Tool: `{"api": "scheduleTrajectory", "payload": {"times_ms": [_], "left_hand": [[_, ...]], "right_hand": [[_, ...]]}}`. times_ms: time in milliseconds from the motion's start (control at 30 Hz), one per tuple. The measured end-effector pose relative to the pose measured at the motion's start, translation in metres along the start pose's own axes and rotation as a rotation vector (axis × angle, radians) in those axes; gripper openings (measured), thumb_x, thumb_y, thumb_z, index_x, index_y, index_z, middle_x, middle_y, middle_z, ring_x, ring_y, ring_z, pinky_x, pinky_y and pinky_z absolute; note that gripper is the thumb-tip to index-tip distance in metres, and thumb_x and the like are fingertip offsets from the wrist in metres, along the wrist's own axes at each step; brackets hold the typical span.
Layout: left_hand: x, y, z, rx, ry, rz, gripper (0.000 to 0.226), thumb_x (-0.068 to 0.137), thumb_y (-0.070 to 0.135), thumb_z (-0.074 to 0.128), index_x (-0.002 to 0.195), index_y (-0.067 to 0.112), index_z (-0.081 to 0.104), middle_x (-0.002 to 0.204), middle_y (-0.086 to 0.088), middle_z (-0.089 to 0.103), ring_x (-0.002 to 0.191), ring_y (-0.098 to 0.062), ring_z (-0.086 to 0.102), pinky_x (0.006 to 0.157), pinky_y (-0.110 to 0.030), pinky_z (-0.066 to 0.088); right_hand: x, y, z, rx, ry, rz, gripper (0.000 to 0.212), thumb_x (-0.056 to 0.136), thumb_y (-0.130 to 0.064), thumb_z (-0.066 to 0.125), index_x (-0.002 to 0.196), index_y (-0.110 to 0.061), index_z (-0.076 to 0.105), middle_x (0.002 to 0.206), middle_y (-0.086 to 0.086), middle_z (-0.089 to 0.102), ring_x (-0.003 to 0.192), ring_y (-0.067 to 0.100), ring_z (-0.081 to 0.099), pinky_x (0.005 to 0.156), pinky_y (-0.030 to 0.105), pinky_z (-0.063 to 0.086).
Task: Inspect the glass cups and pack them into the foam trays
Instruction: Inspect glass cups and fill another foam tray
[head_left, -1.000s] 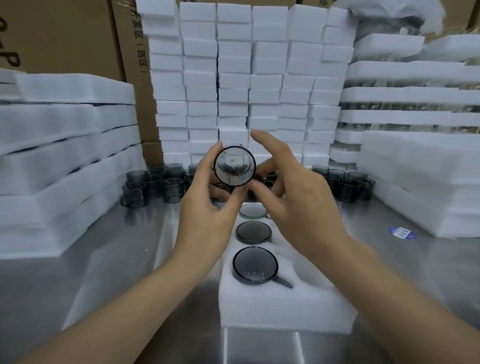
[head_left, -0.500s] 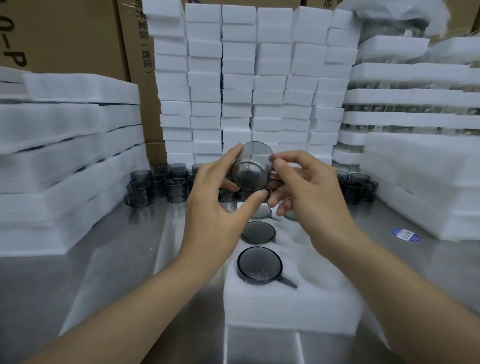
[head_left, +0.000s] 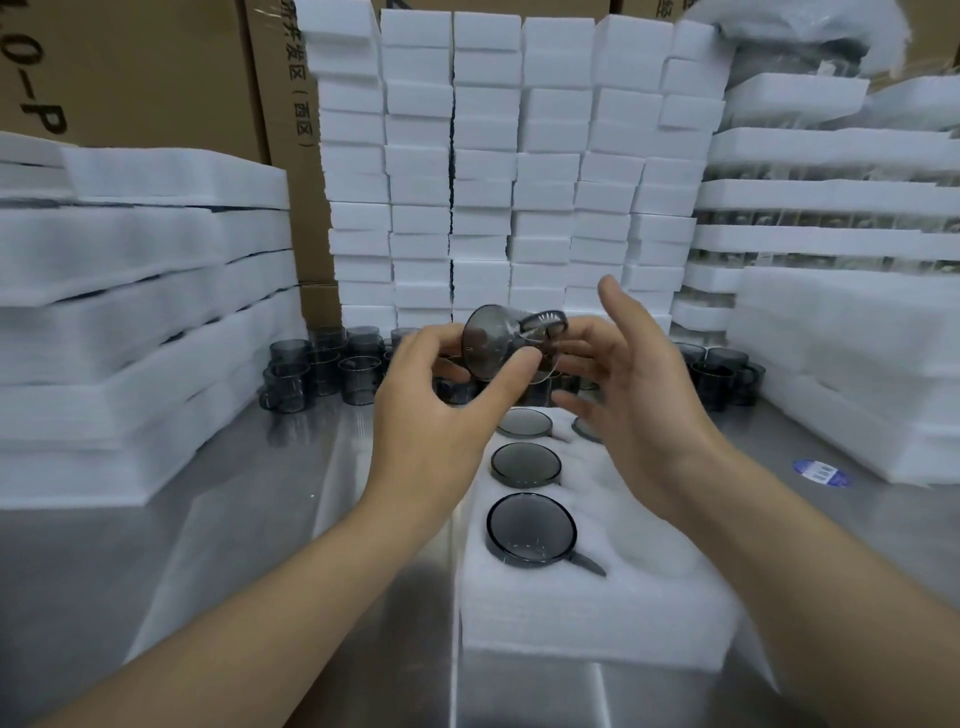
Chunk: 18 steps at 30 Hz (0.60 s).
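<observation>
Smoked glass: the cup (head_left: 506, 343) under inspection is tipped on its side above the far end of the foam tray (head_left: 597, 613), base toward the camera and handle uppermost.
Left hand: the left hand (head_left: 441, 410) pinches the cup, thumb on the near edge of the base, the other fingers curled behind it.
Right hand: the right hand (head_left: 628, 384) is spread with fingers relaxed just beside the cup; whether any fingertip touches the rim I cannot tell.
Tray: three packed cups (head_left: 531, 527) fill the left column (a fourth shows partly behind the right wrist).
Stock: more loose cups (head_left: 322, 371) wait on the steel table (head_left: 156, 545) behind.
Doing it well: roll the glass slowly against the white foam stacks (head_left: 519, 171) so chips and cracks show, probably supporting the rim with the right hand, then seat it handle aligned as the packed ones are.
</observation>
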<state>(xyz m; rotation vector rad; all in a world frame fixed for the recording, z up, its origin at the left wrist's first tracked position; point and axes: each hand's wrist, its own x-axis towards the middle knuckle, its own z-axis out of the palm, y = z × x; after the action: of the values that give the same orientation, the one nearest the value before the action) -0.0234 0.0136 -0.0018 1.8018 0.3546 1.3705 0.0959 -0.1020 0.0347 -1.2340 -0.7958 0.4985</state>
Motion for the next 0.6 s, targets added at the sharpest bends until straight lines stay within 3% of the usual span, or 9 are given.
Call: {"api": "scheduleTrajectory", "payload": {"times_ms": [100,167,233,367,433,533,600], "left_hand": [[0.001,0.002,0.001,-0.132,-0.122,-0.073,0.051,0.084,0.072,0.063,0.086,0.022,0.076,0.08,0.013,0.07,0.076,-0.004,0.061,0.071,-0.016,0.044],[0.002,0.006,0.002,-0.193,-0.211,-0.193,0.066,0.091,0.077,0.048,0.084,0.019,0.081,0.079,0.006,0.076,0.074,-0.006,0.063,0.07,-0.023,0.046],[0.002,0.007,0.002,-0.259,-0.258,-0.311,0.072,0.1,0.074,0.036,0.076,0.025,0.082,0.079,-0.004,0.078,0.074,-0.011,0.068,0.073,-0.034,0.045],[0.003,0.007,0.002,-0.295,-0.259,-0.377,0.073,0.113,0.058,0.03,0.075,0.025,0.082,0.07,-0.007,0.073,0.065,-0.015,0.065,0.069,-0.036,0.041],[0.004,0.007,0.002,-0.253,-0.285,-0.372,0.078,0.114,0.054,0.028,0.068,0.018,0.079,0.068,-0.007,0.073,0.064,-0.013,0.064,0.07,-0.036,0.041],[0.005,0.005,0.002,-0.18,-0.296,-0.361,0.077,0.115,0.046,0.035,0.054,0.02,0.072,0.065,-0.002,0.072,0.063,-0.01,0.064,0.069,-0.031,0.044],[0.005,0.004,0.001,-0.152,-0.268,-0.348,0.065,0.114,0.039,0.046,0.057,0.02,0.072,0.067,0.001,0.073,0.064,-0.005,0.064,0.065,-0.022,0.048]], "right_hand": [[0.003,-0.001,-0.001,0.003,-0.075,-0.077,0.065,0.096,-0.074,0.041,0.104,-0.022,0.08,0.124,0.002,0.077,0.131,0.024,0.063,0.107,0.044,0.042],[0.002,-0.002,0.001,-0.052,-0.128,-0.121,0.069,0.094,-0.076,0.037,0.112,-0.025,0.081,0.124,-0.002,0.077,0.129,0.024,0.063,0.11,0.047,0.041],[-0.002,-0.001,0.003,-0.119,-0.177,-0.174,0.056,0.095,-0.072,0.045,0.113,-0.032,0.081,0.117,-0.009,0.078,0.118,0.015,0.069,0.103,0.039,0.046],[-0.007,0.004,0.007,-0.227,-0.15,-0.272,0.017,0.099,-0.037,0.072,0.112,-0.028,0.075,0.105,-0.007,0.078,0.099,0.008,0.074,0.083,0.016,0.055],[-0.007,0.005,0.007,-0.234,-0.087,-0.257,0.025,0.094,-0.038,0.079,0.117,-0.033,0.071,0.103,-0.006,0.079,0.094,0.006,0.075,0.074,0.01,0.052],[-0.003,0.002,0.0,-0.263,-0.044,-0.217,0.047,0.089,-0.041,0.082,0.132,-0.035,0.064,0.101,-0.009,0.079,0.095,0.002,0.075,0.082,0.021,0.052],[0.0,-0.003,-0.011,-0.355,-0.054,-0.177,0.049,0.083,-0.046,0.087,0.128,-0.036,0.069,0.105,-0.011,0.079,0.097,0.001,0.073,0.087,0.031,0.054]]}}
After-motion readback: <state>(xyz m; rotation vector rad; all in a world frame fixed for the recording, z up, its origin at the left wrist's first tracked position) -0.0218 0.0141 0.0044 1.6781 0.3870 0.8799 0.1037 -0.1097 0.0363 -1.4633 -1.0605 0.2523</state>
